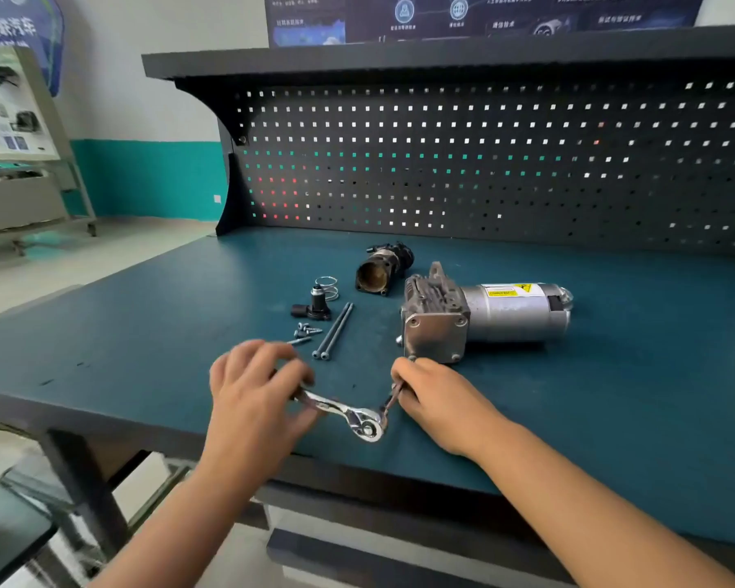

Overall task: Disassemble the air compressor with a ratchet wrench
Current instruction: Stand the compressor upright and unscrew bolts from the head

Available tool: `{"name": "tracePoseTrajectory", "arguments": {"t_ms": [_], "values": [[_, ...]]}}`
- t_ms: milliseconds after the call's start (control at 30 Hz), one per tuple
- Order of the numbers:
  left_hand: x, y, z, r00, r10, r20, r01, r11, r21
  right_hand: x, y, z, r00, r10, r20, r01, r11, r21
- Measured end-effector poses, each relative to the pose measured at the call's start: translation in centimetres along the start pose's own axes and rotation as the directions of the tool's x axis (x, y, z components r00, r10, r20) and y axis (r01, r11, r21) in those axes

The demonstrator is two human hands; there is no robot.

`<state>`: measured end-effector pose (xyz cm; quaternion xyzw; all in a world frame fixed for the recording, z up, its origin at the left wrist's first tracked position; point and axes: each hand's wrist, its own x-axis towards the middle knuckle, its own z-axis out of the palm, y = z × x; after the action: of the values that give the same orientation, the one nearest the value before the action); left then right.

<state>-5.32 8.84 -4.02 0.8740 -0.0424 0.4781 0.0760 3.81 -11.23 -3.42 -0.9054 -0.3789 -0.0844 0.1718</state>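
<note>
- A workshop, likely a training one: a dark metal workbench with a teal top (187, 299) fills the view.
- Behind it rises a black perforated steel pegboard (484, 163).
- On it lie a chrome ratchet wrench (349, 411), a grey metal air compressor (484, 316) and loose steel screws (308, 331).
- Left of it stands a grey display stand with a printed panel (13, 120).

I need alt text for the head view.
The left hand grips the handle of a chrome ratchet wrench; the right hand pinches a thin dark bit at its head. A grey metal air compressor lies behind on the teal workbench.
</note>
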Motion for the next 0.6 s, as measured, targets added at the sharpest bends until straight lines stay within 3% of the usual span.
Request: {"name": "tracePoseTrajectory", "arguments": {"t_ms": [33, 67, 133, 233, 333, 433, 600], "values": [[-0.4, 0.7, -0.2, 0.974, -0.226, 0.000, 0.225, 0.969, -0.106, 0.0, 0.0, 0.0, 1.000, 0.010, 0.006, -0.010, 1.000, 0.008], [-0.7, 1.5, -0.4, 0.905, -0.423, 0.045, 0.422, 0.880, -0.218, -0.1, 0.0, 0.0, 1.000, 0.024, 0.010, -0.024, 1.000, 0.011], [-1.2, 3.5, -0.3, 0.751, -0.642, 0.154, 0.630, 0.627, -0.459, -0.2, -0.2, 0.1, 0.999, 0.050, 0.016, -0.050, 0.999, 0.010], [-1.3, 6.2, -0.6, 0.595, -0.721, 0.355, 0.599, 0.104, -0.794, -0.4, -0.4, 0.1, 0.997, 0.071, 0.032, -0.071, 0.997, -0.010], [-1.2, 7.5, -1.5, 0.556, -0.692, 0.461, 0.396, -0.267, -0.879, -0.6, -0.4, 0.4, 0.994, 0.096, 0.044, -0.094, 0.994, -0.054], [-1.1, 8.8, -1.4, 0.501, -0.741, 0.447, 0.206, -0.399, -0.894, -0.7, -0.3, 0.4, 0.990, 0.122, 0.068, -0.118, 0.991, -0.067], [-0.9, 10.2, -0.4, 0.319, -0.856, 0.406, 0.176, -0.368, -0.913, -1.1, -0.2, 0.3, 0.991, 0.089, 0.096, -0.089, 0.996, -0.009]]}}
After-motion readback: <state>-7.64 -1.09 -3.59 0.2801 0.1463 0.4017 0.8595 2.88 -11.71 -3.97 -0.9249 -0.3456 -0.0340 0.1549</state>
